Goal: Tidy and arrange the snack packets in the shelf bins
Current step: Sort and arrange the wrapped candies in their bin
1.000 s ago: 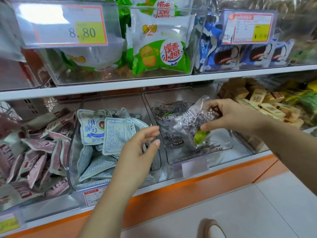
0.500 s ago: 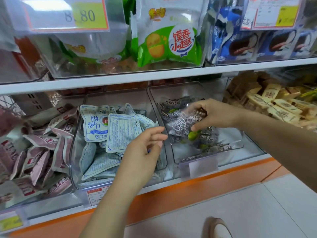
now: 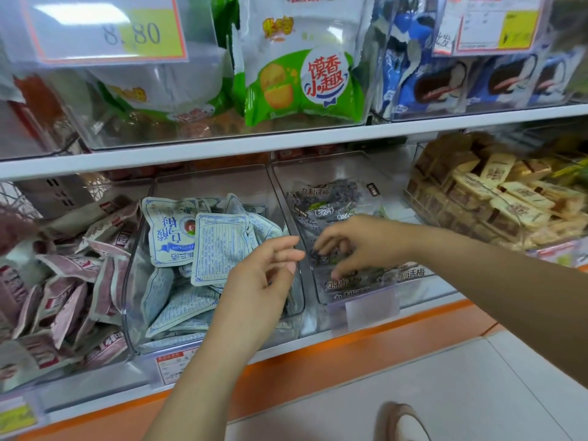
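Head view: we face clear bins (image 3: 222, 183).
Our left hand (image 3: 264, 275): fingers loosely spread over blue packets (image 3: 219, 246).
Our right hand (image 3: 359, 243): pinching a plum packet (image 3: 329, 256).

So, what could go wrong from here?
The left hand hovers open beside the heaped blue-white packets; a brush could tip one over the divider into the clear bin alongside. The right hand grips a plum packet near that bin's low front; a careless release might slide packets out.
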`<state>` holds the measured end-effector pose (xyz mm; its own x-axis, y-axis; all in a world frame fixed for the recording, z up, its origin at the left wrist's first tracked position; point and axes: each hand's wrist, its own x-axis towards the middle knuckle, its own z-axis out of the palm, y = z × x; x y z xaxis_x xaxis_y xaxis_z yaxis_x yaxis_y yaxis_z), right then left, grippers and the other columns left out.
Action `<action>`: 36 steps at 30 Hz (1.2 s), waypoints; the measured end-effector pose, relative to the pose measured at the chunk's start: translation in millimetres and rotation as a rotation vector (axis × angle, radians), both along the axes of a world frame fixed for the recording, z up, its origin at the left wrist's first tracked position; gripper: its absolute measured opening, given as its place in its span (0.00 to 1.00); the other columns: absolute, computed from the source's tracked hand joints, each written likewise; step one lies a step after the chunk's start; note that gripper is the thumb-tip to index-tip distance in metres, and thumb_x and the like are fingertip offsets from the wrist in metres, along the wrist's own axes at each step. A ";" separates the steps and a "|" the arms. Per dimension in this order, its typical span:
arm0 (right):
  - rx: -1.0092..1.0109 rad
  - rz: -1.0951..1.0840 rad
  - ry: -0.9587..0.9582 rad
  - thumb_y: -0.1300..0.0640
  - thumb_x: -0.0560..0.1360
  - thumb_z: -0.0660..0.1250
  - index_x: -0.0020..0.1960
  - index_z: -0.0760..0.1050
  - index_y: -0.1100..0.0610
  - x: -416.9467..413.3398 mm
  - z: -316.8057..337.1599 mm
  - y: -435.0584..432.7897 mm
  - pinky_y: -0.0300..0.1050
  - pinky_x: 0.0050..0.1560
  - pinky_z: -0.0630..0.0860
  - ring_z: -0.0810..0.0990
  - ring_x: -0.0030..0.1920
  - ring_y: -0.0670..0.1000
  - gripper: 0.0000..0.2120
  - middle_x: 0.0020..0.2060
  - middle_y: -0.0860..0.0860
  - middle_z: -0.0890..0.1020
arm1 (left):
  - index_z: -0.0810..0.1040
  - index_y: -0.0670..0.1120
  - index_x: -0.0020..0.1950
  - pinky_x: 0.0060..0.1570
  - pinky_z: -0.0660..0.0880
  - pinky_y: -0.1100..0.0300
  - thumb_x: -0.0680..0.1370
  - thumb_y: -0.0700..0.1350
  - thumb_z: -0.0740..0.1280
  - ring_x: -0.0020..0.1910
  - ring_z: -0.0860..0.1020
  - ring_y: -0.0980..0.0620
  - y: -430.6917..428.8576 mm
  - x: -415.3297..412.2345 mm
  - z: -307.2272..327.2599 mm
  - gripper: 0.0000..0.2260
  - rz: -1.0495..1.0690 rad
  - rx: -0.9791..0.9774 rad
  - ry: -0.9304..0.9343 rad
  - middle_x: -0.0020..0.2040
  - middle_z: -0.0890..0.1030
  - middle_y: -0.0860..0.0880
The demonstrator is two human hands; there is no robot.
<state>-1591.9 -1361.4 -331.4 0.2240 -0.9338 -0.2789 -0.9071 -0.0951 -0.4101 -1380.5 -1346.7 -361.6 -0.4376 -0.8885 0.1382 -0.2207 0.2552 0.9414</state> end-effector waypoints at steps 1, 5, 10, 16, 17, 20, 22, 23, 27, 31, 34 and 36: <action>-0.064 -0.074 -0.086 0.51 0.70 0.74 0.60 0.75 0.47 -5.2 7.4 5.9 0.34 0.50 0.75 0.78 0.49 0.42 0.20 0.52 0.41 0.80 | 0.74 0.63 0.53 0.41 0.71 0.76 0.79 0.38 0.62 0.48 0.77 0.66 0.6 0.2 0.2 0.16 0.003 -0.009 -0.009 0.49 0.81 0.62; -0.488 -0.446 -0.358 0.55 0.73 0.70 0.53 0.79 0.51 -31.2 22.9 50.0 0.28 0.46 0.75 0.80 0.45 0.39 0.08 0.44 0.42 0.82 | 0.72 0.64 0.55 0.38 0.70 0.76 0.79 0.41 0.63 0.38 0.76 0.59 6.4 -1.9 4.8 0.16 0.016 -0.147 -0.116 0.50 0.79 0.65; -0.684 -0.757 -0.623 0.60 0.74 0.70 0.41 0.79 0.47 -27.8 -8.8 103.2 0.28 0.40 0.74 0.80 0.38 0.40 0.09 0.38 0.41 0.82 | 0.75 0.56 0.62 0.46 0.65 0.75 0.79 0.43 0.63 0.43 0.74 0.58 9.0 -26.8 24.0 0.14 -0.002 -0.417 -0.379 0.57 0.77 0.60; -0.599 -0.803 -0.476 0.57 0.76 0.67 0.47 0.79 0.47 -34.5 -31.1 111.9 0.34 0.38 0.71 0.77 0.43 0.41 0.05 0.44 0.40 0.81 | 0.76 0.55 0.64 0.61 0.72 0.54 0.79 0.46 0.65 0.61 0.75 0.52 -24.7 -85.8 30.9 0.14 -0.220 -0.527 -0.766 0.64 0.77 0.54; -0.579 -0.789 -0.404 0.57 0.76 0.67 0.50 0.79 0.47 -38.7 -31.8 110.9 0.35 0.39 0.69 0.76 0.43 0.42 0.06 0.48 0.41 0.81 | 0.75 0.55 0.65 0.60 0.73 0.52 0.79 0.47 0.65 0.61 0.75 0.51 -31.6 -95.6 30.0 0.14 -0.285 -0.528 -0.878 0.65 0.76 0.54; -0.426 -0.653 -0.219 0.58 0.78 0.63 0.65 0.74 0.48 -51.3 -31.9 108.9 0.37 0.46 0.69 0.75 0.46 0.43 0.16 0.63 0.43 0.75 | 0.76 0.56 0.64 0.58 0.74 0.51 0.77 0.50 0.68 0.59 0.76 0.50 -48.8 -117.7 26.6 0.15 -0.450 -0.493 -1.100 0.63 0.78 0.52; -0.289 -0.558 -0.160 0.60 0.79 0.60 0.71 0.66 0.47 -55.6 -31.1 110.7 0.40 0.47 0.70 0.74 0.42 0.38 0.22 0.70 0.44 0.68 | 0.75 0.56 0.64 0.56 0.74 0.53 0.76 0.52 0.68 0.57 0.76 0.50 -52.9 -129.0 25.8 0.16 -0.509 -0.507 -1.192 0.62 0.78 0.52; -0.239 -0.524 -0.141 0.62 0.79 0.58 0.73 0.65 0.47 -57.1 -31.3 111.5 0.41 0.50 0.71 0.75 0.45 0.38 0.24 0.72 0.44 0.65 | 0.75 0.56 0.65 0.52 0.73 0.56 0.77 0.52 0.67 0.56 0.76 0.50 -52.3 -134.4 26.4 0.16 -0.527 -0.545 -1.234 0.60 0.78 0.51; -0.205 -0.483 -0.121 0.64 0.78 0.57 0.70 0.69 0.49 -62.6 -32.8 110.4 0.48 0.61 0.72 0.71 0.64 0.51 0.23 0.69 0.46 0.67 | 0.74 0.55 0.66 0.49 0.73 0.57 0.79 0.53 0.62 0.53 0.78 0.49 -49.1 -146.9 27.9 0.16 -0.547 -0.726 -1.267 0.56 0.81 0.50; -0.207 -0.456 -0.109 0.62 0.78 0.58 0.68 0.70 0.47 -65.4 -34.7 108.6 0.49 0.60 0.73 0.72 0.63 0.51 0.21 0.66 0.47 0.69 | 0.79 0.51 0.56 0.43 0.75 0.57 0.82 0.51 0.55 0.47 0.79 0.46 -53.7 -153.4 26.8 0.13 -0.462 -0.872 -1.247 0.48 0.82 0.48; -0.212 -0.457 -0.131 0.61 0.78 0.59 0.66 0.72 0.47 -65.2 -35.2 109.3 0.49 0.59 0.73 0.73 0.61 0.51 0.19 0.64 0.47 0.71 | 0.78 0.49 0.54 0.40 0.72 0.57 0.82 0.50 0.55 0.47 0.80 0.44 -54.1 -165.9 27.9 0.14 -0.388 -0.922 -1.273 0.48 0.82 0.47; -0.219 -0.463 -0.146 0.62 0.78 0.59 0.66 0.73 0.47 -65.9 -36.1 109.9 0.48 0.57 0.73 0.74 0.58 0.50 0.19 0.63 0.47 0.71 | 0.79 0.47 0.53 0.42 0.72 0.56 0.82 0.48 0.56 0.48 0.79 0.42 -51.1 -174.2 27.8 0.12 -0.350 -0.886 -1.270 0.49 0.81 0.45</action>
<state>-1657.7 -1251.5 -367.4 -0.2038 -0.9770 -0.0634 -0.8093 0.2046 -0.5506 -1554.8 -1397.9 -333.9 -0.8239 -0.5632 -0.0636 -0.5291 0.8044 -0.2702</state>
